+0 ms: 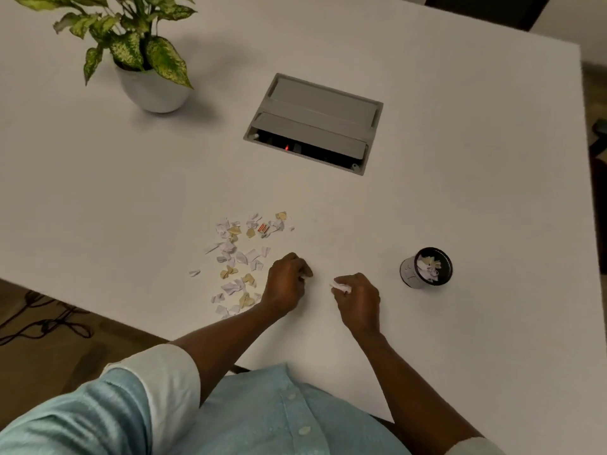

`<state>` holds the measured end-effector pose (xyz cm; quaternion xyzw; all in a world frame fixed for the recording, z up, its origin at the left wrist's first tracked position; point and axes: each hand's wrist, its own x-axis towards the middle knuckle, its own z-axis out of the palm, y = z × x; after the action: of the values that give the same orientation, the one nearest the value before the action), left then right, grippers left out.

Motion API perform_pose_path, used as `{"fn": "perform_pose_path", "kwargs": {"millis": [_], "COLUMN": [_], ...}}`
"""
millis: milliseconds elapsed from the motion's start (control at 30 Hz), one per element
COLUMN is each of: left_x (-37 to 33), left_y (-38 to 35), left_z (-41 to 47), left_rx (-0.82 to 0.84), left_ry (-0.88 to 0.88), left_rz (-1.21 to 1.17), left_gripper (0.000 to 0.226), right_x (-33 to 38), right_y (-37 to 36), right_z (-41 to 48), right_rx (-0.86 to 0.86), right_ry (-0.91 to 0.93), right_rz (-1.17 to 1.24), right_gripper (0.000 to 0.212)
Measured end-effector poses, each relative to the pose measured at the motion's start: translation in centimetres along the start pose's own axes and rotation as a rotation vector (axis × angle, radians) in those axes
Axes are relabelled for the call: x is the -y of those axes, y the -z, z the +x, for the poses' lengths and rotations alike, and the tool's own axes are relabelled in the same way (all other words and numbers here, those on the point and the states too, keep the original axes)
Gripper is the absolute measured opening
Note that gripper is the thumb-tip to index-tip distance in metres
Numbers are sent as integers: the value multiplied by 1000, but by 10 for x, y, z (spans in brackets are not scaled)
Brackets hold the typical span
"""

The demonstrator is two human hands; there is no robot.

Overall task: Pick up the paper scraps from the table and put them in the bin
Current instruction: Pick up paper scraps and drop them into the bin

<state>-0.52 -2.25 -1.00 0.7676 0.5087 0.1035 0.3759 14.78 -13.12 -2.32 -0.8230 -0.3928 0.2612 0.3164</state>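
Carry the crumpled white paper scrap [340,286], pinched in the curled fingertips of the right hand [358,300], rightward to the small grey cylindrical bin with the black rim [409,274], standing on the white table [460,159] near that hand and already holding some scraps. Lift clear of the tabletop first. Keep the pinch firm against slipping or fluttering, likely enough with so light a piece. Bring the fingertips right over the mouth before letting go, low enough for a straight drop, without knocking the bin, probably light enough to tip.

Meanwhile, put the left hand [287,284] to work, poised with fingers curled at the right edge of the loose scatter of white and tan paper scraps [236,257]. Hard to tell from here whether already gripping a piece or closed on nothing. Gather several together there rather than singly, pressing and sliding them into a clump before pinching. Plenty left on the table, so judged only partway done.

Steer clear of the green leafy plant in the white pot [147,90] and the grey recessed cable box [312,123], both well apart at the far side.
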Motion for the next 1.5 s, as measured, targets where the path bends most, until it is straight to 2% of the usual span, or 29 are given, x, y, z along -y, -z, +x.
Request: {"fn": "perform_pose_path", "kwargs": {"millis": [133,267,433,533,767,867,1033,1167,1333,1500], "left_x": [-62,-127,-187,-207,-224,-226,-225,-218,-197,-139], "left_y": [-16,-36,-69,-87,-117,-126,-131,-124,-109,-72], "left_z": [21,37,61,72,86,86,85,85,75,55], "left_rx": [-14,64,107,127,204,255,339,364,243,114], "left_ry": [35,81,145,151,152,60,-111,-301,-392,-390], "left_rz": [-207,-414,-512,-478,-432,-355,-246,-107,53,132], "left_gripper": [23,26,24,24,27,24,26,21,10,14], "right_x": [-12,-25,-34,-40,-50,-56,-61,-58,-44,-24], "right_y": [42,85,132,151,169,174,176,174,166,132], "right_z": [13,22,34,43,55,58,60,63,64,49], "right_rx": [-181,-313,-468,-451,-418,-400,-323,-321,-340,-307], "right_ry": [-124,-194,-239,-309,-338,-327,-301,-289,-256,-23], "right_rz": [92,140,40,33,-43,-69,-73,-85,-269,-249], "right_gripper": [23,22,24,25,28,26,37,33,25,16]}}
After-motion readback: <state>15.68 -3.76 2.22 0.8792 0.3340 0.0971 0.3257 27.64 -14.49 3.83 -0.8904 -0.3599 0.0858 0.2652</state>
